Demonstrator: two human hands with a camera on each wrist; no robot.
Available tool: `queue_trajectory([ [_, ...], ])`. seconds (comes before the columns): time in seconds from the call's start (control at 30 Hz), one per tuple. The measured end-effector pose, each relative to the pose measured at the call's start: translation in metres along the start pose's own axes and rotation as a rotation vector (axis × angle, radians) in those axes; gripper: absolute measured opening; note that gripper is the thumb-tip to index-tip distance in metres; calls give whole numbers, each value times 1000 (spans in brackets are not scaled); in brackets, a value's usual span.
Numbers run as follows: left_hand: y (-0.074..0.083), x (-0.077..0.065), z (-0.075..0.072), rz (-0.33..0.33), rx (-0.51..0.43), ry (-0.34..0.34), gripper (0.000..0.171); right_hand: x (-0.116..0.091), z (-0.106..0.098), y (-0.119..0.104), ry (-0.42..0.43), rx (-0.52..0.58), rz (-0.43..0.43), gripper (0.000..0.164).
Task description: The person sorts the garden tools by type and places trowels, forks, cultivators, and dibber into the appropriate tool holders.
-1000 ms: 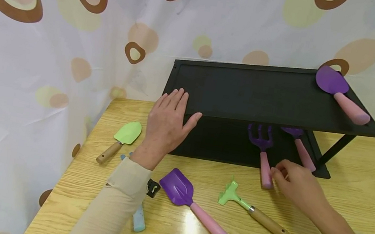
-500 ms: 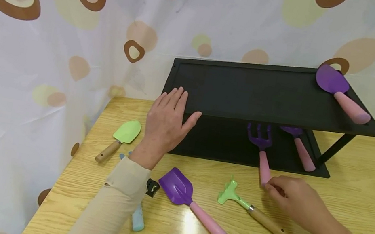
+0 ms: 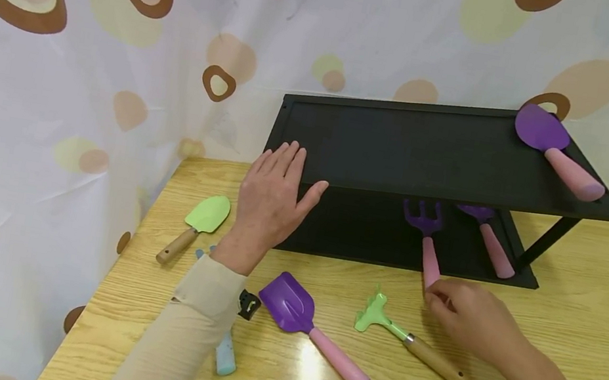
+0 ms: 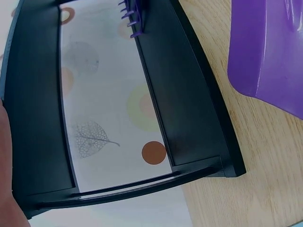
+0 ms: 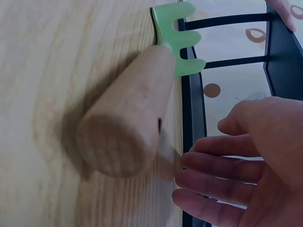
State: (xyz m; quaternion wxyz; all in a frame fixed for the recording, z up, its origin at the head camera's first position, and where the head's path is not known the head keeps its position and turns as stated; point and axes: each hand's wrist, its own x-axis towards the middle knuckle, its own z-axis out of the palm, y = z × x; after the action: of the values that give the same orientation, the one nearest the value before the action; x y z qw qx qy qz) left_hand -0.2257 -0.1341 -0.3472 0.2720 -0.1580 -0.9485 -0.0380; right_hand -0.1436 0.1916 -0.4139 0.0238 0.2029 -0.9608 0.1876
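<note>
My left hand rests flat on the left front corner of the black two-tier shelf, fingers straight. At the shelf's lower front edge, my right hand touches the end of a pink handle with its fingertips. That handle belongs to a purple hand fork, whose tines lie on the lower tier. In the right wrist view the fingers are fairly straight, the thumb apart from them. To its right on the lower tier lies another pink-handled purple tool, its head partly hidden. A purple trowel lies on the top tier.
On the wooden table, a purple shovel and a green rake with a wooden handle lie before the shelf. A green trowel lies at left. A blue tool is partly under my left arm. A patterned cloth hangs behind.
My right hand has come to the fork's handle end, and the fork has slid a little deeper onto the lower tier. The left hand has stayed in place.
</note>
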Motion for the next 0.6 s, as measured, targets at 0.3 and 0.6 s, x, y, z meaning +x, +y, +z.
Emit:
queue_trajectory([
  [0.3,1,1,0,-6,5,-10,71,13,2,5,-12,8,36,13],
  [0.6,1,1,0,-3,2,2,71,23,4,8,-26,29,68,15],
])
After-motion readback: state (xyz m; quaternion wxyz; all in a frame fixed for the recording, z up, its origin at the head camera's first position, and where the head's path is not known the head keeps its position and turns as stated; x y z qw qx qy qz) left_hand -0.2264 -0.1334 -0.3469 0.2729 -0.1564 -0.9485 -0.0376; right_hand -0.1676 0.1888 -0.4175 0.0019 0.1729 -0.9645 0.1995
